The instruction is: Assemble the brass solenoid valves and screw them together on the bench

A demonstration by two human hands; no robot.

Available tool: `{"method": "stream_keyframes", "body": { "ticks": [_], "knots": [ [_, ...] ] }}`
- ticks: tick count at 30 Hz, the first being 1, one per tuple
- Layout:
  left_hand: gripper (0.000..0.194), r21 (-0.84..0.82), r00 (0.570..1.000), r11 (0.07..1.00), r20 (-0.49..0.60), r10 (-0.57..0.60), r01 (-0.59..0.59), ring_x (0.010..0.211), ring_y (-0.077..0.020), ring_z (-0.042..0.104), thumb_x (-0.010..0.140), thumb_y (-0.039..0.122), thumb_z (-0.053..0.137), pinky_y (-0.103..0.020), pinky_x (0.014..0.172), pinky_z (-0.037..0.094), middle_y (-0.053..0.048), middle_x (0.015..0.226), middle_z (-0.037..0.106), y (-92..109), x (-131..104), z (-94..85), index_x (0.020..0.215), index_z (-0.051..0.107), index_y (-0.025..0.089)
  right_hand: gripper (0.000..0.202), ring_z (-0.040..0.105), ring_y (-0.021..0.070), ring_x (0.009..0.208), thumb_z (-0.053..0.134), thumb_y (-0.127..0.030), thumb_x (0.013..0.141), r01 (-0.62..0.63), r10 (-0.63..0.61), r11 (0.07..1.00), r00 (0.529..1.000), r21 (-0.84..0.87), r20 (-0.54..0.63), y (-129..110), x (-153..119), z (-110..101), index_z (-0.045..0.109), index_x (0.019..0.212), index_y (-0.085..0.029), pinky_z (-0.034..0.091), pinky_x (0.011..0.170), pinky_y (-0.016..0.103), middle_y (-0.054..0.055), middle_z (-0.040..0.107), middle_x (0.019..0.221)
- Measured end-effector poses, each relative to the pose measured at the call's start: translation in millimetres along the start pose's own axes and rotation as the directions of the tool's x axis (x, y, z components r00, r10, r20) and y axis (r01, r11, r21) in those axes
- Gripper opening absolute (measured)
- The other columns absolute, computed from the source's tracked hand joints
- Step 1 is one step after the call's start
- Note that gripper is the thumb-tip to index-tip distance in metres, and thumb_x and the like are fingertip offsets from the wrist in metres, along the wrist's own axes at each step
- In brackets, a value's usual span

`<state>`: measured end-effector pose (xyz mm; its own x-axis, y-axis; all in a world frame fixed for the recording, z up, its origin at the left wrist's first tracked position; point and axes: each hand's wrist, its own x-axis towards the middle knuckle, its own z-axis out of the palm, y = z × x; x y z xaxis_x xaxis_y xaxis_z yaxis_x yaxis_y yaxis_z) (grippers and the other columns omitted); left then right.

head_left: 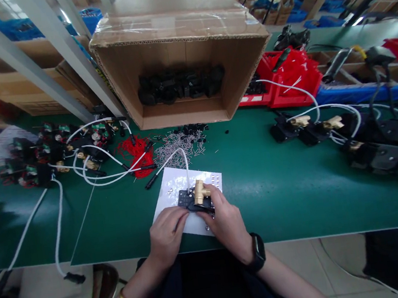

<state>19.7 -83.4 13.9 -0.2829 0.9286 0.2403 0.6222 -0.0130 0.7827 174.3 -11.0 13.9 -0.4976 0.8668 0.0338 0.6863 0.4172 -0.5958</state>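
A black housing with a brass tee fitting on it and a white cable lies over a white sheet near the table's front edge. My right hand grips its right side, fingers at the brass fitting and thumb below. At the housing's lower left edge, my left hand pinches, fingers pressed together; what lies between them is too small to name. Small shiny pieces are scattered on the sheet. Just behind it are a heap of screws and a bundle of red wires.
An open cardboard box with black parts stands behind the sheet. Assemblies with green boards and white cables lie left. Black units with brass fittings sit right, before red bins. Grey metal posts rise at back left.
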Motion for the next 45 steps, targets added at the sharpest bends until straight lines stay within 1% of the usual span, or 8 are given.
{"method": "stream_keyframes", "body": {
  "ticks": [15, 19, 22, 26, 33, 38, 41, 45],
  "knots": [
    [0.015, 0.111, 0.991, 0.992, 0.115, -0.065, 0.052, 0.062, -0.0164, 0.058, 0.078, 0.030, 0.062, -0.027, 0.063, 0.043, -0.001, 0.066, 0.064, -3, 8, -1.7, 0.067, 0.061, 0.021, 0.060, 0.058, 0.0256, 0.105, 0.061, -0.025, 0.078, 0.041, -0.041, 0.999, 0.999, -0.027, 0.030, 3, 1, -2, 0.034, 0.131, -0.016, 0.053, 0.081, 0.035, 0.014, 0.046, 0.131],
    [0.030, -0.023, 0.965, 0.967, -0.066, -0.254, 0.253, 0.055, -0.0124, 0.045, 0.061, 0.036, 0.075, -0.023, 0.054, 0.037, 0.003, 0.060, 0.050, 1, 19, -5.7, 0.063, 0.050, 0.020, 0.072, 0.058, 0.0280, 0.104, 0.065, -0.029, 0.075, 0.023, -0.019, 0.999, 0.995, -0.042, 0.099, 2, 5, -13, 0.027, 0.135, -0.018, 0.053, 0.079, 0.038, 0.013, 0.043, 0.134],
    [0.030, -0.460, 0.876, 0.789, -0.046, -0.480, 0.408, 0.054, -0.0099, 0.043, 0.074, 0.042, 0.062, -0.021, 0.052, 0.038, 0.000, 0.077, 0.056, 6, 56, -18.3, 0.092, 0.053, 0.020, 0.084, 0.057, 0.0287, 0.105, 0.065, -0.031, 0.074, 0.073, -0.064, 0.995, 0.988, -0.062, 0.140, -2, 12, -24, 0.015, 0.139, -0.016, 0.053, 0.080, 0.040, 0.014, 0.041, 0.134],
    [0.033, -0.729, 0.762, 0.319, 0.416, -0.496, 0.606, 0.040, -0.0041, 0.028, 0.085, 0.039, 0.045, -0.016, 0.038, 0.028, -0.008, 0.083, 0.061, 30, 118, -29.4, 0.106, 0.053, 0.015, 0.060, 0.061, 0.0250, 0.095, 0.062, -0.032, 0.075, 0.134, -0.124, 0.990, 0.974, -0.047, 0.187, -5, 18, -32, 0.034, 0.127, -0.017, 0.053, 0.073, 0.036, 0.009, 0.054, 0.117],
    [0.027, -0.562, 0.991, 0.827, -0.106, -0.080, 0.006, 0.050, -0.0077, 0.042, 0.085, 0.025, 0.051, -0.016, 0.045, 0.035, 0.004, 0.054, 0.047, 131, 136, -9.8, 0.108, 0.062, 0.020, 0.051, 0.062, 0.0187, 0.086, 0.066, -0.019, 0.064, -0.005, 0.041, 0.971, 0.988, 0.239, -0.148, 10, 5, -43, 0.046, 0.111, -0.022, 0.051, 0.071, 0.027, 0.002, 0.061, 0.101],
    [0.057, -0.516, 0.872, 0.792, 0.159, 0.462, -0.326, 0.076, -0.0144, 0.058, 0.083, 0.021, 0.052, -0.028, 0.072, 0.050, -0.007, 0.115, 0.058, 191, 163, 15.0, 0.136, 0.033, 0.024, 0.043, 0.061, 0.0216, 0.085, 0.061, -0.035, 0.070, -0.079, 0.183, 0.965, 0.887, 0.251, -0.424, 56, 44, -93, 0.052, 0.108, -0.016, 0.049, 0.072, 0.031, 0.010, 0.064, 0.099],
    [0.069, -0.443, 0.803, 0.792, 0.226, 0.552, -0.420, 0.123, -0.0262, 0.040, 0.080, 0.025, 0.057, -0.038, 0.097, 0.041, -0.010, 0.144, 0.028, 185, 157, 13.7, 0.140, 0.023, 0.023, 0.054, 0.062, 0.0277, 0.088, 0.057, -0.046, 0.068, -0.331, 0.298, 0.944, 0.837, 0.010, -0.459, 93, 74, -119, 0.054, 0.112, -0.014, 0.048, 0.074, 0.036, 0.014, 0.065, 0.098],
    [0.066, -0.366, 0.859, 0.900, 0.355, 0.370, -0.236, 0.102, -0.0209, 0.056, 0.079, 0.032, 0.061, -0.034, 0.084, 0.049, -0.013, 0.135, 0.042, 119, 117, 1.4, 0.135, 0.029, 0.021, 0.068, 0.061, 0.0422, 0.081, 0.063, -0.059, 0.058, -0.437, 0.379, 0.898, 0.825, -0.047, -0.419, 149, 110, -123, 0.059, 0.106, -0.010, 0.045, 0.062, 0.046, 0.025, 0.064, 0.085]
  ]
}}
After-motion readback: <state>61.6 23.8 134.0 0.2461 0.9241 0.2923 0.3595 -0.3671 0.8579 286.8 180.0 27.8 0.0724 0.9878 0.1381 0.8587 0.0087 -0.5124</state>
